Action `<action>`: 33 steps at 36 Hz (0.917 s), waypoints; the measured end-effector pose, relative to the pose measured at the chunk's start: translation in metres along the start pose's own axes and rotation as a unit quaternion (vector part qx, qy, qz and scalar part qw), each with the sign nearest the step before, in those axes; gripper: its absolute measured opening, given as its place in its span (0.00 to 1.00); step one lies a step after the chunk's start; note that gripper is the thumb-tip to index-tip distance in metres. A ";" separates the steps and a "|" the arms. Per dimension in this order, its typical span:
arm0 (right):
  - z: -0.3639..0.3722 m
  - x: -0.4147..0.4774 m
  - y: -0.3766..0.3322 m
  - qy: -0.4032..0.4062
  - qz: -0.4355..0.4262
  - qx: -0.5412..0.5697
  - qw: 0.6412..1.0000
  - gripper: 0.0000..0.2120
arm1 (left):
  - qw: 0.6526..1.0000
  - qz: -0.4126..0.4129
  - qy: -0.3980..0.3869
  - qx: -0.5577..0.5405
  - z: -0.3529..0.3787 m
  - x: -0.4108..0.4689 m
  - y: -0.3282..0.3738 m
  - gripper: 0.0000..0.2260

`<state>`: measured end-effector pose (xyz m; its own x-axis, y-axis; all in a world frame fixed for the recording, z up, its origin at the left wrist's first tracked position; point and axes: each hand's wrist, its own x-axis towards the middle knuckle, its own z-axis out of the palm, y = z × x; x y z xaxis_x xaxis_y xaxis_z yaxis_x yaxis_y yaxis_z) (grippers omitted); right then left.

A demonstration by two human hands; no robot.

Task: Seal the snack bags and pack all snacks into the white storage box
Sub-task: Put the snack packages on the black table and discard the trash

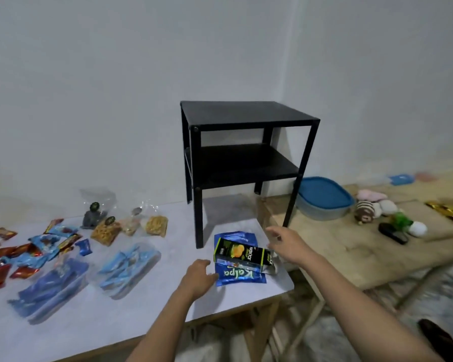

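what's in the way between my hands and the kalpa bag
A black box lies across the middle of the bag, close by the right hand. The left hand is at the bag's left edge, nothing visible between.

The word "Kalpa" is printed in large white letters on the blue snack bag (237, 277) and is seen upside down from the head view. The brand "Nextar" is read in white letters on the black box (239, 253) lying across that bag, beside a picture in yellow and orange. Smaller white print on the box's end flap and along the bag's far edge cannot be made out. The print on the red and blue wrappers (24, 253) at the left of the bench (141, 312) is blurred.
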<state>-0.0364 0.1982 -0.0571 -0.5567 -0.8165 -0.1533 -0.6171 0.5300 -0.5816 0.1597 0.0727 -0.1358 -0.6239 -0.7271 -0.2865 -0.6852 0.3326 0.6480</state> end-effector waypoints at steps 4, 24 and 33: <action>0.037 0.031 0.028 -0.026 0.032 0.000 0.999 0.22 | 0.999 -0.013 -0.030 0.015 0.028 0.029 -0.024 0.25; 0.117 0.120 0.099 -0.074 -0.122 -0.208 0.968 0.36 | 0.999 -0.007 0.037 0.015 0.119 0.096 -0.049 0.24; 0.112 0.123 0.118 -0.029 -0.084 -0.148 0.985 0.33 | 0.989 -0.061 0.132 0.025 0.137 0.100 -0.029 0.22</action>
<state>-0.1154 0.1345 -0.2340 -0.4058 -0.9052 -0.1259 -0.8376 0.4235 -0.3452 0.0657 0.0724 -0.2801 -0.4201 -0.8931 -0.1608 -0.7706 0.2575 0.5830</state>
